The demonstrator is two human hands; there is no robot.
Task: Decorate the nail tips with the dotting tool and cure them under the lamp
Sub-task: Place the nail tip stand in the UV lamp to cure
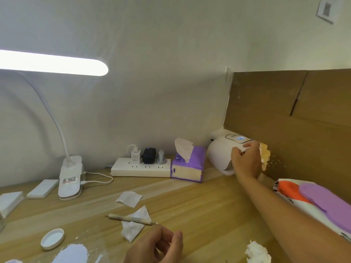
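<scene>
view: head, the only 1 given.
right hand (247,160): stretched out to the near side of the curing lamp (218,154), fingers curled, pinching a small white piece (245,149) at the tips.
left hand (157,245): low at the near edge of the desk (209,205), fingers loosely curled, nothing seen in it.
nail tips: not plainly made out; possibly on the white piece at the lamp, too small and blurred to say.
dotting tool (131,218): lying flat on the desk across 2 scraps of tissue (132,231), just beyond the left hand, untouched.
curing lamp: white dome against the cardboard panel (284,111), display (240,138) lit, digits unreadable.
handling, nail tips: likely very light, thin, springy plastic, easy to flick away; wet decoration likely to smear, so best held by the edges or on a carrier, never on the painted face.
handling, dotting tool: likely light, stiff and thin; best taken mid-shaft like a pen, fine ends kept off the desk.
hidden: inside of the lamp, covered by the right hand; palm of the left hand; its lower part cut off by the frame.
hard to tell: white smear (72,253) at the near edge, gel or powder unclear; white lid (52,239) beside it, its jar out of view.
other: purple tissue box (188,164) and power strip (140,168) left of the lamp.
</scene>
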